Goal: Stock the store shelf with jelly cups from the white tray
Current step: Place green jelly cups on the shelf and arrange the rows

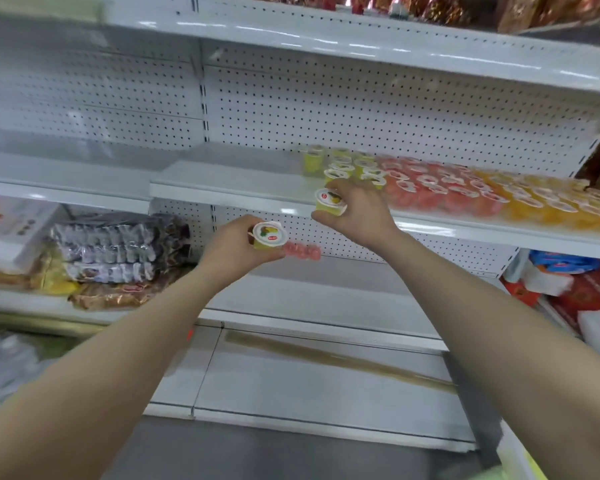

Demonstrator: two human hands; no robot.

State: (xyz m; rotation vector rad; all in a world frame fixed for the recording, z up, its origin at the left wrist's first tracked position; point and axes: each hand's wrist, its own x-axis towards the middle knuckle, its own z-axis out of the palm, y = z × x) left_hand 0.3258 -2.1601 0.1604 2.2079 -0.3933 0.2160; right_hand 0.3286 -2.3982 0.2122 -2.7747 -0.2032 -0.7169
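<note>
Middle shelf (243,188) runs across frame centre and drops toward the right. Its left half is bare. The right half carries cups in colour blocks: orange cups (551,206) far right, pink cups (430,192) next, and yellow jelly cups (347,166) at the block's left end, just above centre. The white tray isn't in view, so we can't say what stock is left.

Both our hands are loaded:
- Right hand (361,209), centre frame, has its fingers curled round the right-hand cup (330,202). The cup is yellow, lid up, at the shelf's front lip and just in front of the yellow block.
- Left hand (232,244) is lower and to the left, below the shelf edge. It grips the left-hand cup (270,236) from the side, with the lid tipped toward the camera.

Key relation: the yellow block lies directly up-frame of the right-hand cup, with bare shelf just to the block's left. The right hand is nearer, so we read it as placing first, a short set-down at the front row. The left-hand cup has to rise over the lip and travel up-right.

The cups are round, so there's no long axis to line up; only lid-up matters. Likely risk is nudging the front yellow row on set-down.
</note>
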